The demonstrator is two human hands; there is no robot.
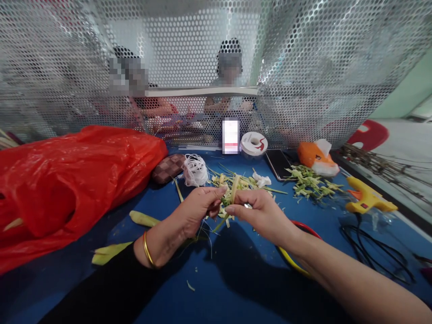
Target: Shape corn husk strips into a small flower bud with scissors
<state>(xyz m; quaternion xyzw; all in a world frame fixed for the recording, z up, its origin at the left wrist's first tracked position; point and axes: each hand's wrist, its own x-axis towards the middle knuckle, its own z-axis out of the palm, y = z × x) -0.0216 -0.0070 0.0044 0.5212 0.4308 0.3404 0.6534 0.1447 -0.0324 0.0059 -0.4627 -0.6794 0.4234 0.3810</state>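
Near the middle of the blue table [202, 294], my right hand [258, 209] pinches a pale green leaf strip [235, 185] that stands up from its fingertips. Just left of it, almost touching, my left hand [202, 202] has its thumb and fingers pressed together; what they grip, if anything, is too small to name. Behind both hands lies a pile of leaf scraps [251, 182]. A bundle of white string [195, 170] sits behind my left hand. Larger leaf pieces [143, 218] rest near my left forearm.
A red plastic bag [77, 175] covers the left side. At the back are a lit phone [231, 136], a ribbon spool [254, 144] and a dark phone [278, 164]. Tissues [317, 157], a yellow glue gun [369, 198] and its black cable are right. People sit behind a perforated screen [189, 49].
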